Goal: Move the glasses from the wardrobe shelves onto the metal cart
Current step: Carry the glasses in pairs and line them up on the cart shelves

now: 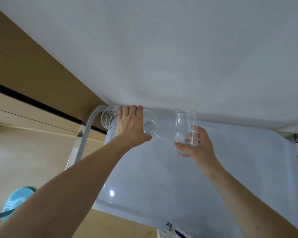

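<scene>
The metal cart has a pale, shiny top that fills the lower middle of the view. My left hand reaches to its far left corner and grips two clear glasses from above: a patterned glass on the left and a handled glass on the right. I cannot tell whether they touch the cart top. My right hand holds a plain rounded glass by its lower part, upright, just above the far middle of the cart top.
A white wall rises right behind the cart. The cart's bent metal handle stands at its left side. A brown panel is at upper left. A blue round object lies on the beige floor at lower left.
</scene>
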A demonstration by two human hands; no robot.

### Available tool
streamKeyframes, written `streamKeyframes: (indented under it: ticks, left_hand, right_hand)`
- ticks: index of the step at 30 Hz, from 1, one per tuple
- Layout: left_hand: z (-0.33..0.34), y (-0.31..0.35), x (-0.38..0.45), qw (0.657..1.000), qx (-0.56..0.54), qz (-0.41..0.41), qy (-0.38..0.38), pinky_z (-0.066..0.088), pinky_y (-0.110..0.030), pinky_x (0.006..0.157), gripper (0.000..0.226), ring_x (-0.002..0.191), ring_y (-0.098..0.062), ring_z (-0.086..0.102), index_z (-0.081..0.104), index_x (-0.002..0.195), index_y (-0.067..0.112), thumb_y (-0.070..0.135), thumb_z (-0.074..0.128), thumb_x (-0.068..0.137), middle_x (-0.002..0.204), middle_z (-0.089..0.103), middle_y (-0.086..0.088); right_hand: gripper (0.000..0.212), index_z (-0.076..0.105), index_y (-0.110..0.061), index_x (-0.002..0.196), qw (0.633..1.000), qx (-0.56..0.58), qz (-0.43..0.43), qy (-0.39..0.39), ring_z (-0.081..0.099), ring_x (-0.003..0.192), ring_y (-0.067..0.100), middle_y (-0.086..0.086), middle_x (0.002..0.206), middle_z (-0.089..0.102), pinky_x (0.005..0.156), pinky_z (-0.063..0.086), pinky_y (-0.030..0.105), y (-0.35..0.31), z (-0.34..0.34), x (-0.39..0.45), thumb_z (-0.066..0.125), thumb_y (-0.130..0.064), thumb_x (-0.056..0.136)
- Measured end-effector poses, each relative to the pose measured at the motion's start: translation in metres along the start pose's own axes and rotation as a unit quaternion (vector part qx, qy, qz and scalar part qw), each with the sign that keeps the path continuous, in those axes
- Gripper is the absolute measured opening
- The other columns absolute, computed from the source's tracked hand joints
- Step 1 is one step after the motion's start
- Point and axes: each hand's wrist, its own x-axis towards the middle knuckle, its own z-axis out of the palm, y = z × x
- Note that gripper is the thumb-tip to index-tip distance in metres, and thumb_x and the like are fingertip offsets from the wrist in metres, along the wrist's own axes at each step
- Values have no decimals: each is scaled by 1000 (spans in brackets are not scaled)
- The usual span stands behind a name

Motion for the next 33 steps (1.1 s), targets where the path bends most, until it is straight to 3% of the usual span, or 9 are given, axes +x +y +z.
streamKeyframes:
  ticks: [8,13,17,21,27,30,33]
  left_hand:
    - [-1,-7,-6,1000,13,-14,2,5,-49,126,106,135,-33,33,33,147,8,56,78,65,136,42,-9]
    - [0,-10,-8,1000,18,-16,-13,4,-51,126,120,142,-35,26,17,155,5,66,75,71,146,34,-13]
    - [-3,-16,-17,999,-32,-14,-22,6,-50,126,132,152,-36,10,4,159,8,66,81,69,159,22,-14]
    - [-5,-40,-42,992,-119,27,38,17,-46,124,107,149,-35,18,18,158,14,53,79,79,158,29,-12]
    - [1,-79,-97,974,-203,35,98,26,-43,121,72,145,-30,27,38,152,16,39,68,91,154,40,-8]
    - [13,-95,-123,971,-218,47,89,30,-44,119,68,144,-30,29,40,151,16,37,67,92,152,43,-8]
    - [27,-107,-146,967,-233,61,81,31,-45,118,66,143,-30,31,42,150,16,38,67,92,151,44,-9]
  right_hand:
    - [97,54,-35,126,1000,-11,0,5,66,110,29,8,123,59,77,62,56,8,18,1,98,-38,40]
    - [95,55,-32,128,1000,-2,-7,14,66,110,29,10,122,59,68,62,42,7,24,-16,97,-33,43]
    - [93,55,-29,128,999,12,-22,28,65,111,30,11,122,58,67,61,39,7,34,-37,96,-30,44]
    - [95,54,-27,129,998,25,-35,41,64,113,35,14,120,57,64,59,36,9,52,-63,98,-25,45]
    - [89,50,-24,134,996,2,-51,70,64,109,26,8,117,56,67,60,32,25,90,-117,96,-7,60]
    - [85,50,-25,133,995,1,-46,86,63,112,29,6,117,55,79,62,44,41,106,-142,94,-7,62]
    - [85,50,-26,132,995,-11,-42,95,62,114,28,9,121,55,81,62,49,56,120,-165,95,-11,61]
